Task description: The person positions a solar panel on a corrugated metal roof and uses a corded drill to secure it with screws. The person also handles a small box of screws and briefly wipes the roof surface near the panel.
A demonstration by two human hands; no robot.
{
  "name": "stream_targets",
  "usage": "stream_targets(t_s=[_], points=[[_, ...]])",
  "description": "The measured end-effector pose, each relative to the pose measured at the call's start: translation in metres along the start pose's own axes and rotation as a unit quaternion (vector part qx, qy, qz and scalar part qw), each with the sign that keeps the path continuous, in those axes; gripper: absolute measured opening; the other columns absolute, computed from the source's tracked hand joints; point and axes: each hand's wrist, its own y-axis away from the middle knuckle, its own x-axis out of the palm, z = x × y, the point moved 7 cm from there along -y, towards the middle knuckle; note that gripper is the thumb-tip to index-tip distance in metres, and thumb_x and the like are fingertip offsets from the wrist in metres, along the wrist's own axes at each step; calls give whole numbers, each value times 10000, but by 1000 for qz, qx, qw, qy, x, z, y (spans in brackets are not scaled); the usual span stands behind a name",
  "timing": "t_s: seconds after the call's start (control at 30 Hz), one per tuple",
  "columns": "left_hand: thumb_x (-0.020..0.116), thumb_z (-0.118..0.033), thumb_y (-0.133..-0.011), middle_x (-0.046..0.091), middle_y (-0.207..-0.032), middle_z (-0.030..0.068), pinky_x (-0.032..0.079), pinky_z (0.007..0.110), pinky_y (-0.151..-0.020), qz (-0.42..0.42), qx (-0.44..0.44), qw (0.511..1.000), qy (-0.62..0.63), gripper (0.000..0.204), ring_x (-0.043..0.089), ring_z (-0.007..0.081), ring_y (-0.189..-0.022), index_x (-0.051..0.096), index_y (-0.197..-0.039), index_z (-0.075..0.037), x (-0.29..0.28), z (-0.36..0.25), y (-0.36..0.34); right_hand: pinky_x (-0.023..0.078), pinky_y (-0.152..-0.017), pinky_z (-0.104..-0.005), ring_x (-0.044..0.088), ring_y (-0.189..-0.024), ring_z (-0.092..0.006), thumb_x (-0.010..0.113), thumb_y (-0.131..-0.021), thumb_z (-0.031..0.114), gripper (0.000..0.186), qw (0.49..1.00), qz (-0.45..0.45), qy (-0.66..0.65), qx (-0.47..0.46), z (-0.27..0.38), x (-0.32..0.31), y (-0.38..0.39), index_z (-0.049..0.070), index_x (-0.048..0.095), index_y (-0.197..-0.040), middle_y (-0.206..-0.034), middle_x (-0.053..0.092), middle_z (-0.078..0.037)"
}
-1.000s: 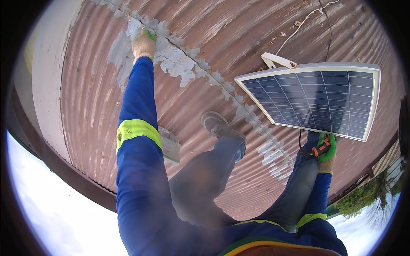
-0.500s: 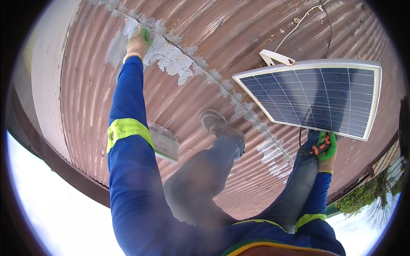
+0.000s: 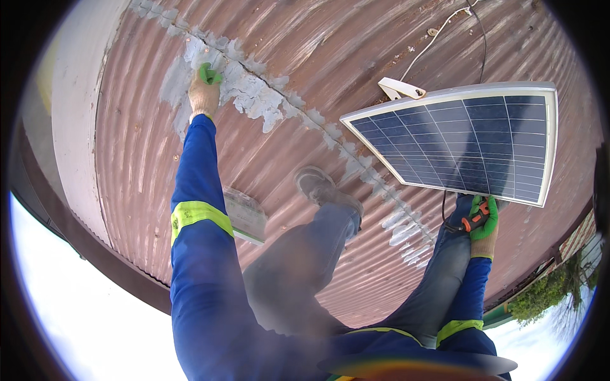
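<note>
My left hand [image 3: 204, 94], in a tan and green glove, reaches far up the rusty corrugated roof [image 3: 298, 57] and presses on a patch of grey sealant [image 3: 244, 89] along a seam. I see nothing held in it. My right hand [image 3: 484, 223], in a green glove, grips an orange and black tool [image 3: 475, 217] just below the lower edge of a solar panel [image 3: 467, 143]. The panel lies tilted on the roof. My legs stretch out between the two arms, one shoe [image 3: 321, 187] flat on the sheets.
A grey open tub [image 3: 244, 214] sits on the roof beside my left arm. A white bracket [image 3: 399, 89] and thin cables [image 3: 438, 38] lie above the panel. The sealant seam [image 3: 387, 203] runs diagonally down the roof. The roof edge [image 3: 127, 279] drops off at the left; trees [image 3: 546, 295] stand lower right.
My left hand has slid a little toward me across the grey sealant patch. My right hand and the tool have stayed by the panel's lower edge.
</note>
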Motion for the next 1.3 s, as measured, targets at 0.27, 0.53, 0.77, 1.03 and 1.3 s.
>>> stream_targets(t_s=[0.27,0.53,0.77,1.03,1.3], points=[[614,-313,-1023,278,-1697,225,326,499,-1265,9,45,972,-231,680,268,450,-1565,386,-1610,-58,57,-20,56,635,-963,-350,703,-1141,-254,648,-1048,134,308,999,39,9,7,1,1,-4,2,603,-1322,-1280,676,-127],[600,-395,-1015,212,-1720,242,353,504,-1251,201,-13,939,-279,754,303,453,-1552,335,-1640,-66,39,-34,31,625,-1000,-350,693,-1153,-240,625,-1058,125,304,999,28,1,-26,13,-10,-7,-21,591,-1323,-1281,669,-130],[627,-438,-992,581,-1410,305,484,500,-1115,229,-8,960,-164,866,599,428,-1325,244,-1655,-33,-28,-164,61,620,-949,-331,705,-1069,-225,650,-1047,174,353,995,64,6,-69,64,-25,11,-25,573,-1329,-1178,691,-125],[602,-480,-990,664,-1323,262,501,482,-1070,327,-73,942,16,826,643,407,-1248,319,-1630,-41,-76,-297,245,617,-831,-342,703,-983,-237,695,-1008,138,331,993,69,-4,-100,173,-51,51,7,587,-1292,-1148,663,-101],[653,-363,-1003,672,-1362,244,512,431,-1045,100,-199,936,273,648,653,379,-1265,474,-1546,-58,-139,-278,513,518,-543,-305,666,-689,-177,705,-966,86,222,964,102,143,-199,331,-32,132,47,605,-1161,-852,639,-56]])
